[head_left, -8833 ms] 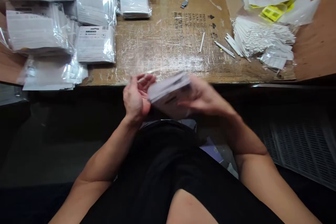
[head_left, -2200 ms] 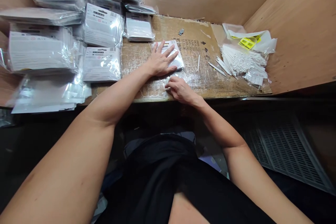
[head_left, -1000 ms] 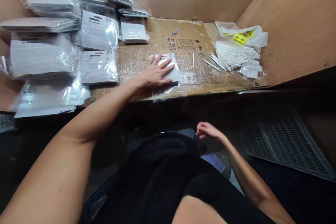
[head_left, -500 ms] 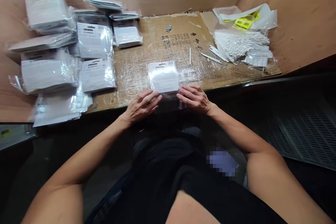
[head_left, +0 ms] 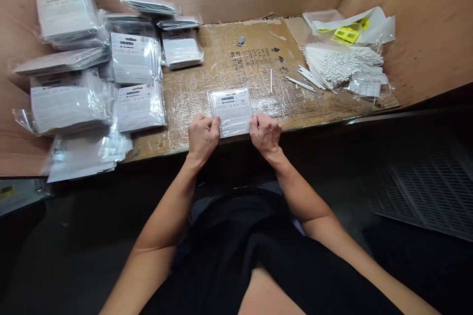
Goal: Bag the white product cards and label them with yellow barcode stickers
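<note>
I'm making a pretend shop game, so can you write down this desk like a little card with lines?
Left hand: on the lower left edge of the clear plastic packet, left hand
Right hand: on the packet's lower right edge
Surface: cardboard-topped table
Left side: stacked plastic packets
Right side: pile of white sticks
Also there: small metal piece

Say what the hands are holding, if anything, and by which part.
The left hand and right hand hold a clear plastic packet by its near edge, one at each corner.
</note>
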`<state>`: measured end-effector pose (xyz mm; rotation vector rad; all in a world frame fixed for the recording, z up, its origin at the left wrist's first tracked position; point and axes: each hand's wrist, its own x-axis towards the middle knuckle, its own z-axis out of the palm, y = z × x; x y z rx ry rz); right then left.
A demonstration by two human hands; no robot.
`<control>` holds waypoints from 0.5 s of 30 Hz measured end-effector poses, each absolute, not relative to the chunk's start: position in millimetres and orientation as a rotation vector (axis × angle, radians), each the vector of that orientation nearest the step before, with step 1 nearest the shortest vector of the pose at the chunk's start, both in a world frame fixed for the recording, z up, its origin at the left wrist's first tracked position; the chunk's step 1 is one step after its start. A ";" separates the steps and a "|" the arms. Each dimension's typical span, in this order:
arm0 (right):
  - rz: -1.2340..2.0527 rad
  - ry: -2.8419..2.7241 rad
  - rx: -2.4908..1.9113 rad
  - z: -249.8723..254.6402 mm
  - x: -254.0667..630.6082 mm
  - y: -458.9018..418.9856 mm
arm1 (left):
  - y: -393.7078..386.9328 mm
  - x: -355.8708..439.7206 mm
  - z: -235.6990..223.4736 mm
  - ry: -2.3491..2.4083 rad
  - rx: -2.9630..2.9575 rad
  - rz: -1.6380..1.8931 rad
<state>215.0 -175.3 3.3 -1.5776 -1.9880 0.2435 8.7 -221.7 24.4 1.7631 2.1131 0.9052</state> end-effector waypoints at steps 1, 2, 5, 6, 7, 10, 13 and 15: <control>0.206 -1.987 -1.613 1.3 212.6 -172.6 | -219.0 8.1 21.7 2.127 1.747 0.907; 0.194 -1.984 -1.647 0.1 212.3 -169.7 | -216.6 6.8 18.8 2.136 1.739 0.899; 0.266 -2.001 -1.715 5.7 220.7 -162.5 | -213.7 2.5 16.7 2.128 1.713 0.828; 0.289 -2.015 -1.707 11.1 224.7 -161.3 | -214.6 2.5 19.8 2.137 1.695 0.822; 0.294 -2.027 -1.678 17.6 228.2 -160.6 | -216.5 3.9 24.6 2.162 1.681 0.843; 0.235 -2.040 -1.508 34.4 231.6 -157.6 | -220.6 17.7 41.0 2.269 1.773 1.010; 0.267 -2.130 -1.324 31.8 218.6 -149.6 | -208.8 30.8 38.1 2.133 2.042 0.895; 0.365 -2.245 -1.292 21.1 203.8 -148.1 | -198.1 30.3 22.6 1.988 2.032 0.753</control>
